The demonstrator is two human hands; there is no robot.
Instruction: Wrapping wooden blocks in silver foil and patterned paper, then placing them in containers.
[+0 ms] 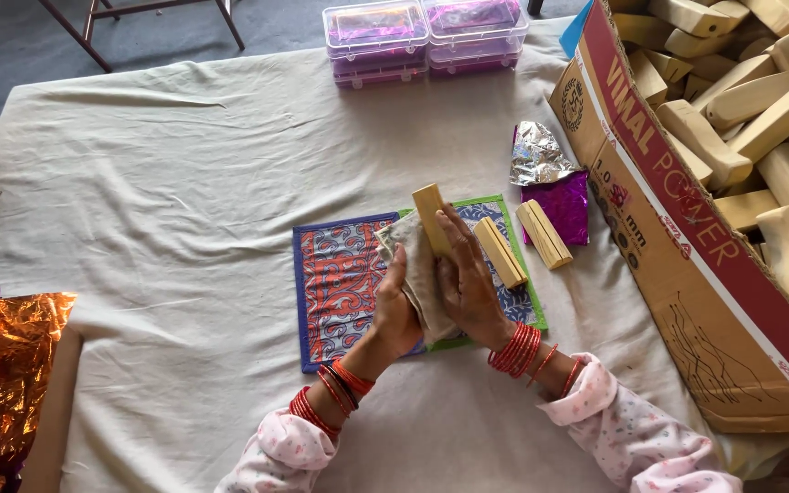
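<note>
My left hand (394, 306) grips a beige cloth (422, 274) and presses it against a pale wooden block (431, 215). My right hand (469, 283) holds that block from the right side, fingers laid along it. Both hands rest over a patterned mat (340, 283) with blue and green borders. A second wooden block (500, 252) lies on the mat just right of my right hand. A third block (543, 234) lies partly on a purple foil sheet (566, 205).
A large cardboard box (687, 237) full of wooden blocks fills the right side. Crumpled silver foil (539, 155) lies near it. Clear plastic boxes (424, 36) stand at the far edge. Orange foil (6, 374) lies at the left. A white cloth (166, 201) covers the surface.
</note>
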